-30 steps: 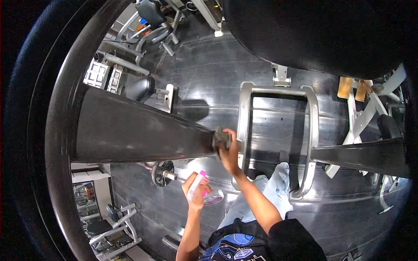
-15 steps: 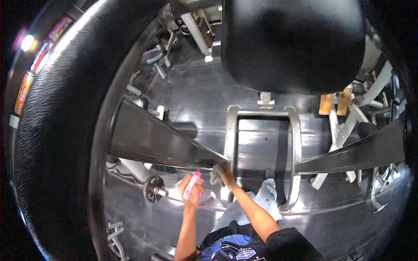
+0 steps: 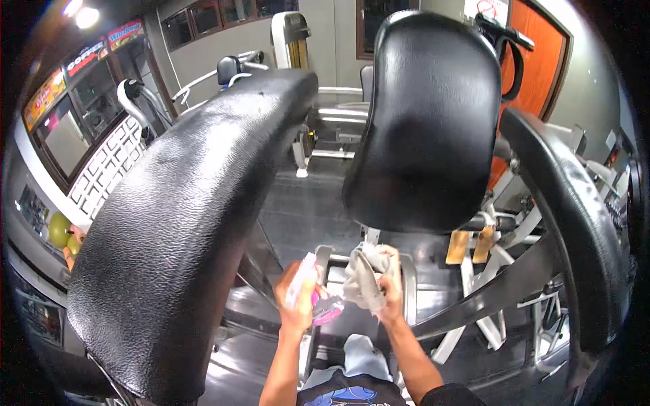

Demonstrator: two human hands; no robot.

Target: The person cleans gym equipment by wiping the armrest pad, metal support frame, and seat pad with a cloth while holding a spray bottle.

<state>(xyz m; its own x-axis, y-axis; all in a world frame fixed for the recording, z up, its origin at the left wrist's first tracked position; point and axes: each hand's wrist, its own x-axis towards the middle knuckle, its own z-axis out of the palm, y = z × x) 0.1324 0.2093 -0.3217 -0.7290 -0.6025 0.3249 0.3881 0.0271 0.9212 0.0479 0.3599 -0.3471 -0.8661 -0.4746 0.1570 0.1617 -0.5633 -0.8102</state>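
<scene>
My left hand (image 3: 295, 306) is wrapped round the neck of a spray bottle (image 3: 330, 310), which has a white and pink spray head and pinkish liquid in its clear body. Bunched in my right hand (image 3: 392, 287) is a grey cloth (image 3: 363, 276), a small gap away from the bottle. Both hands are in front of my body, below a black padded backrest (image 3: 433, 128). A long black armrest pad (image 3: 183, 223) fills the view to their left.
Another black armrest pad (image 3: 569, 230) curves along the right side. Silver frame tubing (image 3: 410, 281) stands behind my hands. Other gym machines, two tan pedal-like plates (image 3: 458, 247) and an orange door (image 3: 538, 57) are farther off. Balloons (image 3: 59, 230) show at far left.
My view has tilted up, showing the wall and door. My right hand with the cloth has come away from the machine's frame and up beside the spray bottle, still in my left hand.
</scene>
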